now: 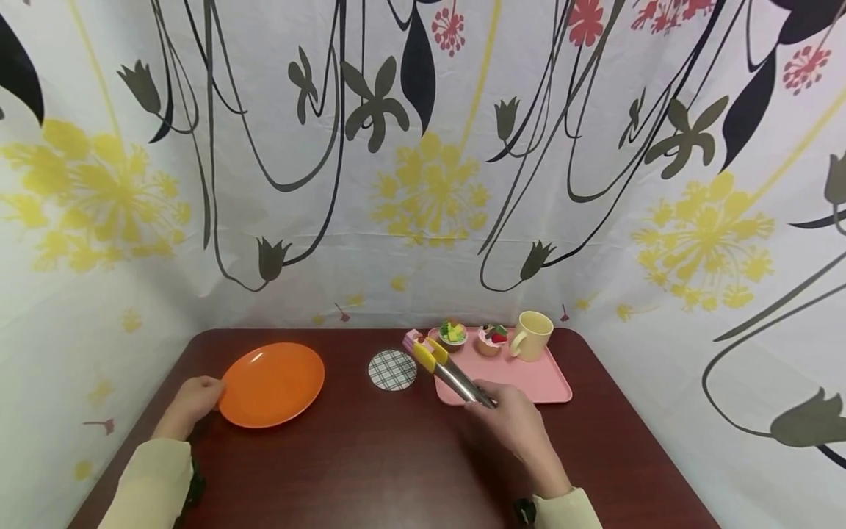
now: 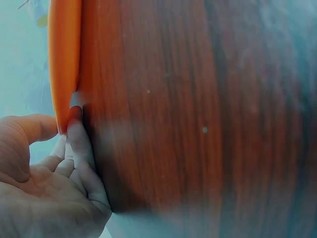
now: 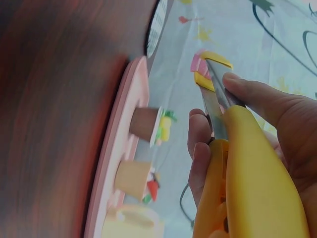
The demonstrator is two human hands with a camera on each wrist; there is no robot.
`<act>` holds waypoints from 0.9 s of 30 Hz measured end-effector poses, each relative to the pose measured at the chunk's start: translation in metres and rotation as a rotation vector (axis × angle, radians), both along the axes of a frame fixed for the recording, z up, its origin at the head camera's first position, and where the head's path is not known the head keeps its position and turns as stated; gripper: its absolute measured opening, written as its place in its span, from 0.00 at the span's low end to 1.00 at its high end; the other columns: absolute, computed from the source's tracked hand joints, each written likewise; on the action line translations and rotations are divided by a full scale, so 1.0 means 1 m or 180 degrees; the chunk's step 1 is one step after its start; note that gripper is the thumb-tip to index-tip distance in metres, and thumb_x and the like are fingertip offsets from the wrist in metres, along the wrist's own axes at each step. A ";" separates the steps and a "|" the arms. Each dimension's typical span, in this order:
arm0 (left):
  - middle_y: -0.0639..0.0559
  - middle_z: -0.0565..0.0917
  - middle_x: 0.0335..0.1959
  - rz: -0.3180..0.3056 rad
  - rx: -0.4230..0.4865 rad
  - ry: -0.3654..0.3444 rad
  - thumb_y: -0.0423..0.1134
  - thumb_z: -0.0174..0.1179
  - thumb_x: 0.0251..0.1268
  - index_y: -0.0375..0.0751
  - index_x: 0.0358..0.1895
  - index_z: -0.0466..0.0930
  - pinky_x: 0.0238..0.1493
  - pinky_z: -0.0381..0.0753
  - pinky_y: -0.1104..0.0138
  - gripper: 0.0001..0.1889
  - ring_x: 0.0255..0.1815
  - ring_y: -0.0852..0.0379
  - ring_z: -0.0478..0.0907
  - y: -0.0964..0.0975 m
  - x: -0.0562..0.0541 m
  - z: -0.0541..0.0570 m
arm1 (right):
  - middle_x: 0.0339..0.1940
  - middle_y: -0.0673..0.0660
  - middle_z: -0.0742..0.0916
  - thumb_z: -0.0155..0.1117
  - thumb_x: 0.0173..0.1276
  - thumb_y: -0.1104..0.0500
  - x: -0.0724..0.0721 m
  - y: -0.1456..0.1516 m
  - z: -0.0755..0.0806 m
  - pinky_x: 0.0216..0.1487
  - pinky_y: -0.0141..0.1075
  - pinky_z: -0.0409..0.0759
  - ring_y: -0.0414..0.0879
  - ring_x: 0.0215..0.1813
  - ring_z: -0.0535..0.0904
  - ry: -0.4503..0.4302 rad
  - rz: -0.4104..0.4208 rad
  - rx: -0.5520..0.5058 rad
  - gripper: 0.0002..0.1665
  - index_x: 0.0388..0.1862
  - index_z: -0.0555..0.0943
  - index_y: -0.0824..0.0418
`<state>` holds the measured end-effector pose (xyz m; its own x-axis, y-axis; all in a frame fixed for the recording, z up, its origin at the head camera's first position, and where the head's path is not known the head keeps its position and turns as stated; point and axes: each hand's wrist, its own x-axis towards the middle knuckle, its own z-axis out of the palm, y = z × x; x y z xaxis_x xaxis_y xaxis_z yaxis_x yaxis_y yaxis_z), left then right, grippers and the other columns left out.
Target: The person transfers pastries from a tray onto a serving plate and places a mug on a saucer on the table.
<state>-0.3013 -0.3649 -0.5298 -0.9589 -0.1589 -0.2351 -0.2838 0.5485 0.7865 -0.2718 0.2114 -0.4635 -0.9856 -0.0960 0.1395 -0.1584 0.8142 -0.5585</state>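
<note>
Above the table [image 1: 330,474], head view: right hand [image 1: 512,420] grips tongs [image 1: 454,378], tips clamping a pink piece [image 1: 413,339] near the coaster [image 1: 393,370]. Left wrist: left hand [image 2: 47,178] pinches the rim of the orange plate [image 2: 65,54]; should be light, stiff, slick, best held there. Right wrist: piece blurry, maybe light and soft; squeeze sides gently.

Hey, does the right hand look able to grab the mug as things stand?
Probably not: the right hand holds tongs pinching a pink piece, though nothing seems to block the mug itself.

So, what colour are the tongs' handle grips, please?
The grips are yellow, clearest in the right wrist view.
</note>
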 end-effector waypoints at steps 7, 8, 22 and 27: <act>0.39 0.81 0.41 0.0074 -0.0035 -0.0062 0.45 0.47 0.78 0.24 0.51 0.77 0.43 0.76 0.59 0.22 0.45 0.44 0.78 0.000 0.001 -0.001 | 0.31 0.41 0.85 0.77 0.70 0.46 -0.004 -0.024 0.002 0.39 0.40 0.74 0.41 0.35 0.78 -0.0013 0.0165 -0.0036 0.10 0.49 0.90 0.38; 0.39 0.81 0.41 0.0079 -0.0045 -0.0071 0.45 0.47 0.78 0.24 0.51 0.77 0.43 0.76 0.59 0.22 0.45 0.44 0.78 0.000 0.002 0.000 | 0.31 0.40 0.85 0.77 0.70 0.46 -0.004 -0.028 0.002 0.39 0.40 0.74 0.40 0.35 0.77 0.0000 0.0199 -0.0032 0.11 0.49 0.90 0.38; 0.39 0.81 0.39 0.0084 -0.0063 -0.0028 0.45 0.45 0.78 0.26 0.47 0.77 0.43 0.74 0.58 0.21 0.44 0.44 0.77 0.005 0.007 0.005 | 0.40 0.45 0.89 0.76 0.70 0.46 -0.015 -0.072 -0.008 0.42 0.41 0.75 0.43 0.39 0.78 -0.0080 0.0685 -0.0050 0.22 0.61 0.90 0.49; 0.40 0.81 0.40 0.0074 0.0003 -0.0037 0.45 0.45 0.77 0.29 0.42 0.77 0.45 0.74 0.57 0.20 0.44 0.44 0.77 0.005 0.006 0.009 | 0.44 0.47 0.90 0.77 0.69 0.45 -0.016 -0.082 -0.006 0.44 0.41 0.76 0.44 0.40 0.78 -0.0012 0.0756 -0.0065 0.26 0.63 0.89 0.51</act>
<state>-0.2953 -0.3599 -0.5204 -0.9521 -0.1810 -0.2464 -0.3057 0.5409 0.7836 -0.2882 0.1298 -0.4697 -0.9362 -0.3224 0.1401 -0.3420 0.7429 -0.5754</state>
